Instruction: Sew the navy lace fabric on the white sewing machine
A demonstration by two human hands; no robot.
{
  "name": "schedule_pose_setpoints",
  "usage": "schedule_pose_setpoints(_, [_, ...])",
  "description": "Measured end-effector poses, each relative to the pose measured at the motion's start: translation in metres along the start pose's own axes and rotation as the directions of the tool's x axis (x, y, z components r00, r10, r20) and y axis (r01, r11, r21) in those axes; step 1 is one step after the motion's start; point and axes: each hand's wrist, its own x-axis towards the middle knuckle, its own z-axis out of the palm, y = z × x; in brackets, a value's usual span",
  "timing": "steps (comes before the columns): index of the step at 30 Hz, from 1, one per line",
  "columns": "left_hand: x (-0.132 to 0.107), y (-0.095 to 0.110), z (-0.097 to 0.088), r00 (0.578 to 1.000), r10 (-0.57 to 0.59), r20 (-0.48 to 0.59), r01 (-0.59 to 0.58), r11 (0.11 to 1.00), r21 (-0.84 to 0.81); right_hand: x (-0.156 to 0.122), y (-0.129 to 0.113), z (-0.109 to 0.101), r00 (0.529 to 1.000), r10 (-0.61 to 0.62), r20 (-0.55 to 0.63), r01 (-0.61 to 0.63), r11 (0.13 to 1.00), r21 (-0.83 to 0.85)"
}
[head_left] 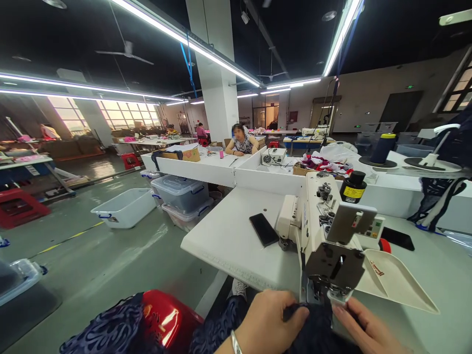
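Observation:
My left hand [271, 314], with a silver bangle on the wrist, pinches dark navy patterned fabric [313, 322] in front of the sewing machine [308, 211]. My right hand [367, 324] is close by on the right, its thumb and forefinger closed beside a small clear plastic guard [338, 297] under the machine head. What sits between those fingertips is hard to make out. More of the navy fabric [106, 324] is draped over a red stool [171, 314] at the lower left. The fabric's edge at the needle is hidden by the machine head.
A black phone [263, 229] lies left of the machine. Right of it are a cream tray [398, 282] and a second phone [398, 238]. A navy thread cone [383, 149] stands behind. Plastic bins [180, 191] stand left of the table; a co-worker [242, 141] sits beyond.

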Motion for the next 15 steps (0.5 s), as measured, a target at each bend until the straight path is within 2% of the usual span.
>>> schedule_pose_setpoints(2, [0.004,0.001,0.008,0.978,0.085,-0.189,-0.054,0.985,0.165,0.008,0.008,0.008,0.998,-0.003,-0.066,0.006,0.999,0.037])
schedule_pose_setpoints(4, [0.006,0.002,0.015,0.912,0.284,-0.296,-0.209,0.943,0.260,0.013,0.013,0.015,0.992,-0.026,-0.125,0.032,0.998,0.049])
schedule_pose_setpoints(6, [0.005,0.002,0.022,0.826,0.515,-0.229,-0.430,0.839,0.333,0.014,0.013,0.018,0.986,-0.045,-0.161,0.055,0.997,0.057])
schedule_pose_setpoints(8, [0.003,0.001,0.028,0.743,0.660,-0.112,-0.567,0.710,0.418,0.014,0.009,0.016,0.982,-0.044,-0.182,0.058,0.996,0.072])
schedule_pose_setpoints(10, [0.001,-0.001,0.034,0.715,0.696,-0.070,-0.567,0.636,0.523,0.015,0.002,0.010,0.980,-0.040,-0.197,0.057,0.995,0.082])
schedule_pose_setpoints(15, [-0.006,-0.001,0.043,0.703,0.687,-0.182,-0.433,0.617,0.658,0.024,-0.010,0.000,0.977,-0.073,-0.199,0.095,0.990,0.106])
